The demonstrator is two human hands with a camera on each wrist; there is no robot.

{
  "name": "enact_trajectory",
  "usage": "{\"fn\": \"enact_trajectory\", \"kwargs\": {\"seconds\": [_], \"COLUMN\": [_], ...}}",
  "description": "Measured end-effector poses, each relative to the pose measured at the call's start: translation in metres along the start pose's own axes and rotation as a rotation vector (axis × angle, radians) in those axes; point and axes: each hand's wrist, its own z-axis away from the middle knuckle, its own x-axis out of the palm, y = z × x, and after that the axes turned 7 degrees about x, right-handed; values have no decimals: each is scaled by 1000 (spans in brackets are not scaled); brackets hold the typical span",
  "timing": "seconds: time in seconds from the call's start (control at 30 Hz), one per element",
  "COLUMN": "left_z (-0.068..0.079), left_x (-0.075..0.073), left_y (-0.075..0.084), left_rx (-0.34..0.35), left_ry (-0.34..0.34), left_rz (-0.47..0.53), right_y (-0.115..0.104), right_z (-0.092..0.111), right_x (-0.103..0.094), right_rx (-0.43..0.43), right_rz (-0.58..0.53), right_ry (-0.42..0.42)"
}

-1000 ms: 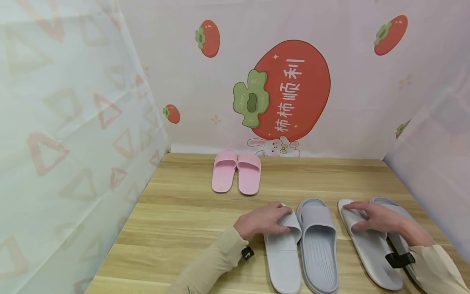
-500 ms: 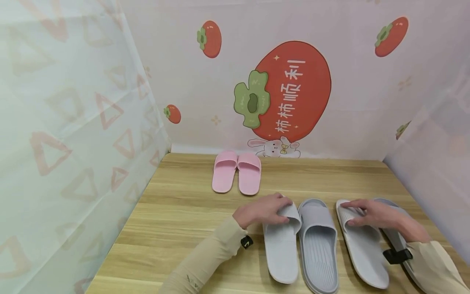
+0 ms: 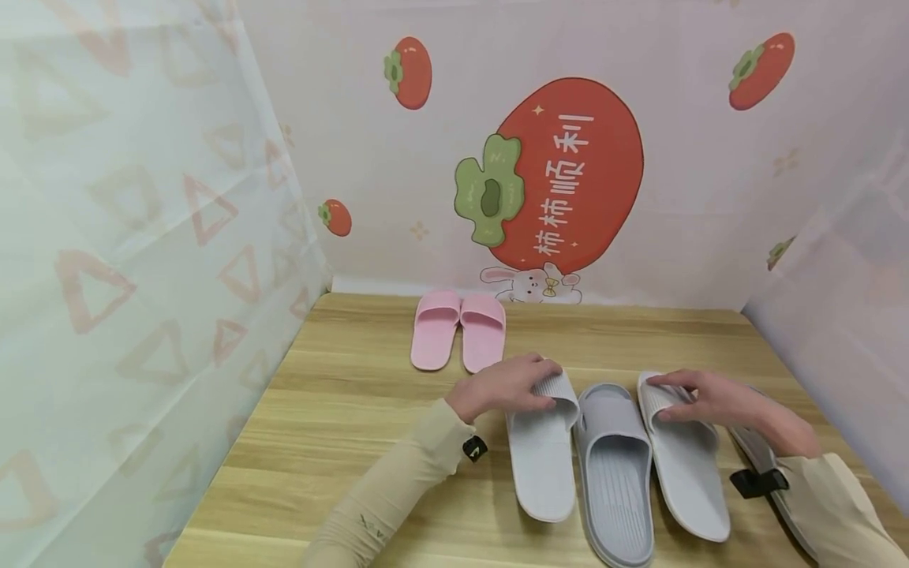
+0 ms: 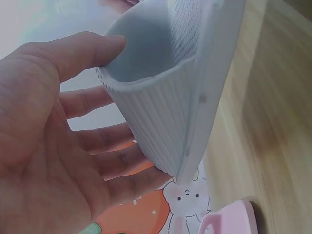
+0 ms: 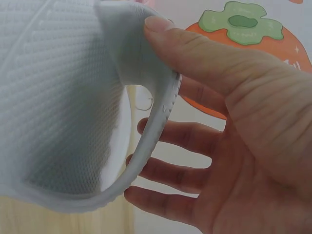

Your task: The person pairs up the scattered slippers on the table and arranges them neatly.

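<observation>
My left hand (image 3: pixel 503 388) holds a pale grey slipper (image 3: pixel 543 473) by its ribbed strap. In the left wrist view the thumb is inside the strap (image 4: pixel 151 109) and the fingers lie along its outside. This slipper hangs above the wooden tabletop. My right hand (image 3: pixel 731 404) grips the matching pale slipper (image 3: pixel 689 481) by its strap, thumb inside, as the right wrist view shows. Between the two stands a darker grey slipper (image 3: pixel 618 489). Another darker slipper (image 3: pixel 753 442) lies at the right, partly hidden under my right hand and sleeve.
A pair of pink slippers (image 3: pixel 435 339) sits at the back of the wooden tabletop (image 3: pixel 341 410), near the patterned back wall (image 3: pixel 398 158). Fabric walls rise along the left and right sides. My left hand partly overlaps the right pink slipper's lower edge.
Both pale slippers have moved away from me toward the back, lifted in my hands. The right one has also shifted left, close beside the darker grey slipper, uncovering more of the far-right slipper.
</observation>
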Motion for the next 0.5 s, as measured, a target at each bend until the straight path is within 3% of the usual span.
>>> {"fn": "enact_trajectory", "kwargs": {"seconds": [0.3, 0.5], "left_z": [-3, -7], "left_x": [-7, -7], "left_y": [-4, -5], "left_rx": [-25, -2], "left_ry": [8, 19], "left_rz": [24, 20], "right_y": [-13, -15], "right_z": [-4, -14], "right_x": [-12, -13], "right_rx": [-3, -16], "right_rz": [24, 20], "right_ry": [26, 18]}}
